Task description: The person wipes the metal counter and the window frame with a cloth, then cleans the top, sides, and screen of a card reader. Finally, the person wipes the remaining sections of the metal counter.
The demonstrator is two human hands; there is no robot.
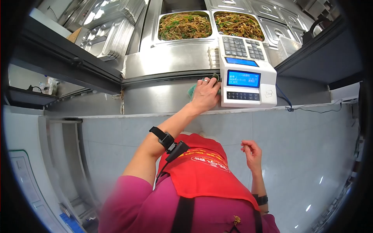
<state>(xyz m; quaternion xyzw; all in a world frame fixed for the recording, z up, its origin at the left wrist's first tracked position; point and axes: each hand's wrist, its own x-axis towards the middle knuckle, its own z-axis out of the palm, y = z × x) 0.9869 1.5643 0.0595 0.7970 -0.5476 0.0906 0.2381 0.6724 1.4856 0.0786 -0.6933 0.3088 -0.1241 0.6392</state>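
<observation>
My left hand [206,93] presses a green cloth [191,92] onto the steel counter [155,99], by the dark rail at the counter's back. Its fingers are closed over the cloth, which is partly hidden beneath them. Just right of that hand stands a white payment terminal [249,91] with a keypad and lit blue screens. My right hand [252,153] hangs over the floor in front of my body, away from the counter. Its fingers are curled, and nothing shows in them.
Behind the rail, two steel pans of cooked food [185,26] [238,25] sit beside lidded pans [274,29]. Stacked metal trays [105,39] stand at the back left. Dark shelf frames [66,54] flank the counter. A cable [285,101] runs from the terminal.
</observation>
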